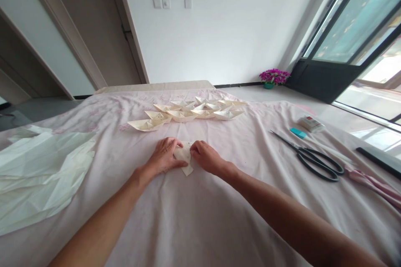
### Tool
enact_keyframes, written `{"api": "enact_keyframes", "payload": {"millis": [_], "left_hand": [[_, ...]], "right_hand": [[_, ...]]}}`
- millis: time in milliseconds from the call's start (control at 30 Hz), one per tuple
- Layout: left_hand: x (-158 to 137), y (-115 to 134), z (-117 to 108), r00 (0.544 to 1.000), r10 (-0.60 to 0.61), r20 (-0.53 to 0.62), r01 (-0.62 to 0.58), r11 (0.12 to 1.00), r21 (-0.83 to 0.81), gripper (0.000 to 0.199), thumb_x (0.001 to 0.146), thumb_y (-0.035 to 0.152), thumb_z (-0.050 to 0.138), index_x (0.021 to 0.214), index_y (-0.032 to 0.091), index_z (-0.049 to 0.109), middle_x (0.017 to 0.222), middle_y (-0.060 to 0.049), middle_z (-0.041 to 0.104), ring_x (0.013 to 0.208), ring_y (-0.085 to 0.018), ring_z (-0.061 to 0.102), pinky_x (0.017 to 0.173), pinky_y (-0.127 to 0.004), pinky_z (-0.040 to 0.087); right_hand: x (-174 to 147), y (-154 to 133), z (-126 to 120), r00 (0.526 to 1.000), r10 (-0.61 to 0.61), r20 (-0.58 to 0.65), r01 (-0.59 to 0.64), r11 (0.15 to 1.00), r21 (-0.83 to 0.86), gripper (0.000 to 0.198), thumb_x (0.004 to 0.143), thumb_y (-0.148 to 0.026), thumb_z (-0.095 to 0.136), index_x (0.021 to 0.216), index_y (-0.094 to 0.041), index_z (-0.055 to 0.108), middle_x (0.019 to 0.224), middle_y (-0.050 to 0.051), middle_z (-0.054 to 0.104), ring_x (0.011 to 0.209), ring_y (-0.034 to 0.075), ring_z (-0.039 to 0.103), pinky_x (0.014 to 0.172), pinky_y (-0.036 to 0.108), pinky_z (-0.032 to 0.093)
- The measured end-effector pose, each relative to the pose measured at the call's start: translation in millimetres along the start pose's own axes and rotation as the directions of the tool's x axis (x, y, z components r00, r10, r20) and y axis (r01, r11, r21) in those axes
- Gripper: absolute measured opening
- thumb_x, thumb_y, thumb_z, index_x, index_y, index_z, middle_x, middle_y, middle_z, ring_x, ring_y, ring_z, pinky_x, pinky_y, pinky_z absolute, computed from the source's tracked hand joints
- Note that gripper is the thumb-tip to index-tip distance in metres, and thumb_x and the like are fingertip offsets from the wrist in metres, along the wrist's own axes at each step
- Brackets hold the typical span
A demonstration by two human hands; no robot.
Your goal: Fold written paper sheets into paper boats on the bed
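A small folded piece of cream paper (183,154) lies on the pink cloth between my hands, one narrow end pointing toward me. My left hand (165,154) grips its left side, with the thumb along the lower edge and the fingers at the top. At the right edge, the curled fingers of my right hand (205,155) pinch the paper. Beyond my hands stand several folded paper boats (183,115), grouped close together on the cloth.
Large crumpled pale sheets (46,171) lie at the left. To the right are black-handled scissors (313,160), a blue eraser-like block (298,132), a small white box (310,124), a dark strip (379,160) and a twisted pink cloth (374,183). Purple flowers (274,76) stand on the floor.
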State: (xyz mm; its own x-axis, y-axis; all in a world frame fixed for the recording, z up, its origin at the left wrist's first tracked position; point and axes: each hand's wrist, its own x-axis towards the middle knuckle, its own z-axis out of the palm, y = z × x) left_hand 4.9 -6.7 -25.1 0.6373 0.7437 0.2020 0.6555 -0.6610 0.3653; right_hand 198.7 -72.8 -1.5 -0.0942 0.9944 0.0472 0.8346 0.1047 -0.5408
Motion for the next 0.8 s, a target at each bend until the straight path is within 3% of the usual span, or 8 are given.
{"api": "enact_keyframes", "payload": {"millis": [100, 200, 367, 500, 633, 800], "left_hand": [[13.2, -7.1, -9.7, 0.998, -0.033, 0.05, 0.028, 0.994, 0.104, 0.077, 0.057, 0.062, 0.072, 0.12, 0.023, 0.05, 0.12, -0.009, 0.05, 0.116, -0.029, 0.044, 0.1, -0.04, 0.033], [24.8, -9.9, -19.4, 0.996, -0.051, 0.075, 0.036, 0.981, 0.19, 0.085, 0.054, 0.065, 0.071, 0.124, 0.024, 0.048, 0.12, -0.009, 0.052, 0.115, -0.03, 0.046, 0.098, -0.04, 0.033], [22.6, -19.8, -36.2, 0.96, -0.239, 0.148, 0.201, 0.952, 0.23, 0.057, 0.062, 0.062, 0.066, 0.102, 0.024, 0.056, 0.102, -0.005, 0.063, 0.094, -0.025, 0.057, 0.077, -0.031, 0.039], [-0.3, -33.7, -43.5, 0.902, -0.362, 0.235, 0.326, 0.928, 0.178, 0.038, 0.07, 0.059, 0.059, 0.076, 0.022, 0.056, 0.073, 0.001, 0.062, 0.069, -0.018, 0.057, 0.057, -0.025, 0.03], [-27.4, -30.2, -41.0, 0.9, -0.423, 0.103, 0.414, 0.905, 0.099, 0.039, 0.077, 0.057, 0.052, 0.066, 0.02, 0.05, 0.063, 0.003, 0.054, 0.061, -0.014, 0.052, 0.053, -0.023, 0.025], [-46.7, -7.5, -33.0, 0.847, -0.529, -0.048, 0.531, 0.847, 0.039, 0.036, 0.084, 0.053, 0.046, 0.069, 0.02, 0.05, 0.064, 0.003, 0.056, 0.062, -0.014, 0.054, 0.053, -0.023, 0.029]], "right_hand": [[-15.1, -11.7, -4.4, 0.997, 0.077, 0.028, -0.074, 0.995, -0.073, 0.032, 0.086, -0.044, 0.053, 0.107, -0.02, 0.053, 0.094, 0.005, 0.064, 0.083, 0.019, 0.059, 0.067, 0.028, 0.036], [-25.2, -22.7, -4.2, 0.995, 0.091, 0.035, -0.083, 0.978, -0.192, 0.048, 0.076, -0.049, 0.063, 0.113, -0.02, 0.051, 0.1, 0.008, 0.065, 0.09, 0.024, 0.059, 0.068, 0.03, 0.036], [-24.6, -23.6, 2.9, 0.996, 0.09, 0.022, -0.082, 0.969, -0.233, 0.053, 0.072, -0.05, 0.066, 0.116, -0.023, 0.051, 0.108, 0.008, 0.063, 0.099, 0.026, 0.057, 0.075, 0.033, 0.036], [-13.5, -14.8, 2.5, 0.997, 0.081, 0.006, -0.078, 0.977, -0.199, 0.046, 0.072, -0.049, 0.066, 0.11, -0.024, 0.054, 0.107, 0.005, 0.062, 0.098, 0.024, 0.055, 0.076, 0.031, 0.035], [6.0, -7.6, 0.5, 0.994, 0.098, 0.04, -0.089, 0.98, -0.177, 0.037, 0.073, -0.049, 0.065, 0.1, -0.025, 0.059, 0.1, 0.004, 0.063, 0.093, 0.021, 0.055, 0.074, 0.029, 0.034], [39.1, -2.5, -0.8, 0.995, 0.049, 0.081, -0.031, 0.979, -0.204, 0.033, 0.074, -0.052, 0.062, 0.095, -0.027, 0.064, 0.101, 0.003, 0.063, 0.095, 0.021, 0.053, 0.072, 0.028, 0.035]]}}
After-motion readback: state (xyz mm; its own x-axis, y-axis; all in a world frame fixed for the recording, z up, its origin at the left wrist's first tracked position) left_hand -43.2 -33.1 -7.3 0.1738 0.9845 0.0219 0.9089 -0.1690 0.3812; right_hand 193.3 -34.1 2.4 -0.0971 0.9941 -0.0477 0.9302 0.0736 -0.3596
